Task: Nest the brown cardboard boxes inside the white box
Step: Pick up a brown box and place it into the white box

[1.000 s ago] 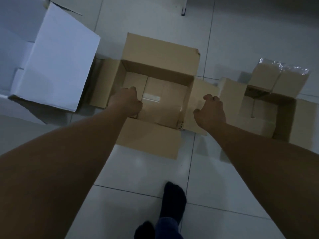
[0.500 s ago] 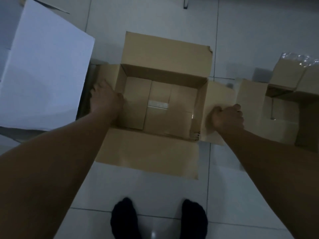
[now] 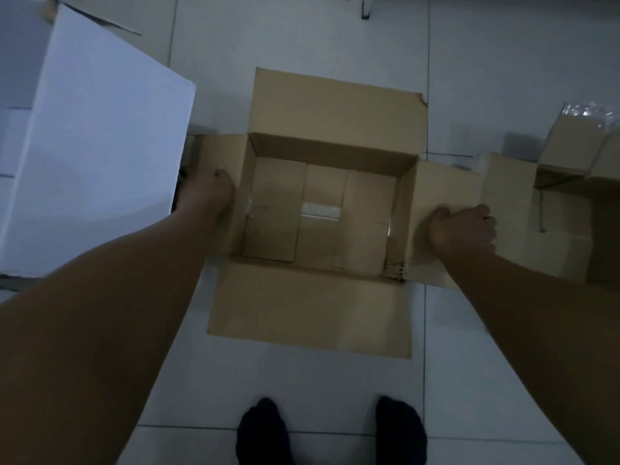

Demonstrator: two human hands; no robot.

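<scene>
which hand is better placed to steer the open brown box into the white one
Left. The left hand grips the brown box flap beside the white box; the right hand holds the far flap.

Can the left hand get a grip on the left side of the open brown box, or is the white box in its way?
Probably yes: the left hand already rests on the left flap of the open brown box, in the narrow gap beside the white box.
</scene>
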